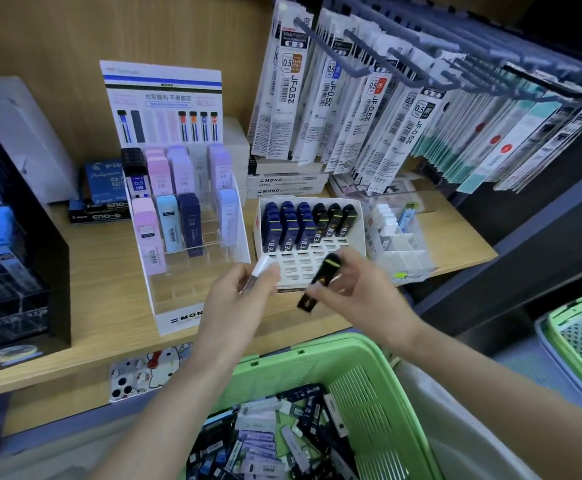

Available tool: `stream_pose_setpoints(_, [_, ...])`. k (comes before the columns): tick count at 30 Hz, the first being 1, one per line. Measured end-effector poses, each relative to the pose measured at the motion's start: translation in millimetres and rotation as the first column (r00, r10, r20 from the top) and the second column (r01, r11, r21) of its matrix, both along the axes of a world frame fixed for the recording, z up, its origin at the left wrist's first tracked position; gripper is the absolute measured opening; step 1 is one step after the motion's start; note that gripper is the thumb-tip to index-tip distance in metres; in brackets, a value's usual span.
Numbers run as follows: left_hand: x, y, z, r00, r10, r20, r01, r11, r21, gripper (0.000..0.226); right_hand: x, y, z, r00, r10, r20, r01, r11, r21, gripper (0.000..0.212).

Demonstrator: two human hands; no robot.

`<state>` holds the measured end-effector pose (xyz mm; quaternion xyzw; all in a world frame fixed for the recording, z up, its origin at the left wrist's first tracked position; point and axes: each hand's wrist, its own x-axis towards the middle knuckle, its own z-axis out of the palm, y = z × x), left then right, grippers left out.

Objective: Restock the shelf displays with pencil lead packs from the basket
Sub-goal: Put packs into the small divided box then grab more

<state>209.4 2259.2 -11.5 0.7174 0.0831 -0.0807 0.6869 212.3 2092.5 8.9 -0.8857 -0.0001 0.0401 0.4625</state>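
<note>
- Pinching black pack (319, 285) in right hand (362, 289), gripping white-capped pack (260, 270) in left hand (237, 296).
- Gotta tilt it upright first, then slide into display box (300, 266) at 12 o'clock, just below the black column (334, 220).

The white slotted tray (303, 268) is filled with navy packs (289, 226) and black packs (334, 220), all striped yellow. Before it, a black yellow-striped pack (320, 282) and a white-capped clear pack (257, 273) are seen; left of it, pastel packs (171, 220); below it, a green slatted basket (317, 348).
</note>
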Motion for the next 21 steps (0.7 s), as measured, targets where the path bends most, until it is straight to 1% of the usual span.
stream_pose_setpoints(2, [1, 0, -1, 0.999, 0.006, -0.041, -0.006, 1.0, -0.01, 0.031, 14, -15, 5, 0.993, -0.092, 0.078, 0.096, 0.994, -0.045, 0.022])
stream_pose_setpoints(4, [3, -1, -1, 0.998, -0.005, -0.06, 0.004, 1.0, -0.012, 0.028, 31, -30, 7, 0.976, -0.146, 0.16, 0.163, 0.981, -0.103, 0.018])
stream_pose_setpoints(7, [5, -3, -3, 0.995, -0.01, -0.095, 0.006, 0.999, -0.041, 0.026, 56, -44, 2, 0.957, -0.166, 0.24, 0.211, 0.962, -0.175, 0.006])
stream_pose_setpoints(9, [5, -4, -3, 0.993, -0.011, -0.118, 0.006, 0.999, -0.044, 0.026, 68, -47, -1, 0.944, -0.168, 0.284, 0.236, 0.945, -0.225, 0.003])
stream_pose_setpoints(11, [6, -5, -4, 0.992, -0.014, -0.129, 0.01, 0.999, -0.038, 0.026, 75, -48, -7, 0.944, -0.172, 0.282, 0.244, 0.938, -0.245, 0.008])
stream_pose_setpoints(13, [7, -6, -5, 0.991, -0.012, -0.136, 0.008, 0.999, -0.031, 0.025, 81, -49, -12, 0.956, -0.167, 0.241, 0.228, 0.941, -0.25, 0.01])
stream_pose_setpoints(15, [9, -6, -6, 0.99, -0.01, -0.142, 0.006, 1.0, -0.031, 0.025, 85, -50, -15, 0.967, -0.139, 0.215, 0.195, 0.943, -0.27, 0.009])
stream_pose_setpoints(18, [10, -7, -6, 0.987, -0.023, -0.156, 0.018, 0.999, -0.036, 0.028, 89, -50, -18, 0.973, -0.09, 0.213, 0.157, 0.935, -0.319, 0.016])
stream_pose_setpoints(21, [10, -8, -7, 0.985, -0.039, -0.168, 0.034, 0.999, -0.033, 0.028, 93, -52, -19, 0.976, -0.036, 0.217, 0.119, 0.915, -0.384, 0.016])
